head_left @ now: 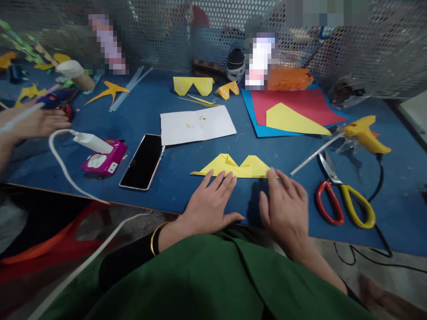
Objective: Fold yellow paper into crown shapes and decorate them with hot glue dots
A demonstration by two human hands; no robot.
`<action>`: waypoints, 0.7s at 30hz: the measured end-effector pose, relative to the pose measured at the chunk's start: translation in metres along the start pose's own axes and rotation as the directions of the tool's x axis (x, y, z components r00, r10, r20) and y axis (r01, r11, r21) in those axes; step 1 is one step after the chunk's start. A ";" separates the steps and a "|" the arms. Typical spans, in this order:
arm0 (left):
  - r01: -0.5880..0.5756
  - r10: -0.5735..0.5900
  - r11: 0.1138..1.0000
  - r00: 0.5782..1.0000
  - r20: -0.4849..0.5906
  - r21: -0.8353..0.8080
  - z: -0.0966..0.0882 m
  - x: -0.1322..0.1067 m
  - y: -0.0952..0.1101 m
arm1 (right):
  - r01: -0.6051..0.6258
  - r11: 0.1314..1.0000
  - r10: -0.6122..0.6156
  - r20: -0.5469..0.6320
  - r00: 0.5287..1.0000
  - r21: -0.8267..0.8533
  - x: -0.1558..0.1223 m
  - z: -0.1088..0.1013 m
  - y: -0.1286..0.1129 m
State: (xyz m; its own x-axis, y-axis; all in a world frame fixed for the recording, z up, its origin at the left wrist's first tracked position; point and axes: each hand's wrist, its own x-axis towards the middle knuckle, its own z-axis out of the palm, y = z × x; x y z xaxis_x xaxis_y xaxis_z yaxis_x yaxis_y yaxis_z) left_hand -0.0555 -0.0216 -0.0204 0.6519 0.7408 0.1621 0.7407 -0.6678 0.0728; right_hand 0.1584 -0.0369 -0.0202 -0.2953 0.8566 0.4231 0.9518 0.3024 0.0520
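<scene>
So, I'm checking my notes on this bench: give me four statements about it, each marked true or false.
1. The left hand and right hand both touch the folded yellow paper. True.
2. The scissors have one red and one yellow handle. True.
3. The left hand holds the scissors. False: they lie on the blue table.
4. The folded yellow paper covers the scissors. False: they lie apart, the scissors to its right.

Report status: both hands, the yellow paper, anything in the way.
Left hand on folded yellow paper; right hand at its right end. Paper on blue table, two peaks facing away. Phone left, scissors right, neither touching it.
</scene>
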 end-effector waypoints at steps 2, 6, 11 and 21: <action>-0.009 0.008 1.000 1.000 0.002 0.014 -0.003 0.001 0.000 | 0.134 0.981 -0.134 -0.010 0.991 0.143 0.005 0.002 -0.016; -0.026 0.026 1.000 1.000 -0.013 0.012 -0.004 0.003 -0.001 | 0.216 0.949 -0.220 -0.005 0.975 0.230 0.013 0.007 -0.033; -0.021 0.021 1.000 1.000 -0.020 0.013 0.000 0.002 -0.003 | 0.129 0.983 -0.135 0.032 0.990 0.133 0.011 0.005 -0.018; -0.013 0.012 0.998 1.000 0.020 0.059 0.002 0.002 -0.005 | -0.050 0.991 0.056 0.045 0.997 -0.122 -0.004 0.001 0.017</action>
State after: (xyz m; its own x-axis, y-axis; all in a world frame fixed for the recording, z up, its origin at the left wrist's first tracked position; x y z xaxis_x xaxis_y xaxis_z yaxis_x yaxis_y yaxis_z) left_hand -0.0578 -0.0162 -0.0223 0.6636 0.7341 0.1436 0.7406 -0.6719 0.0124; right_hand 0.1754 -0.0353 -0.0218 -0.2452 0.8901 0.3841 0.9684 0.2061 0.1405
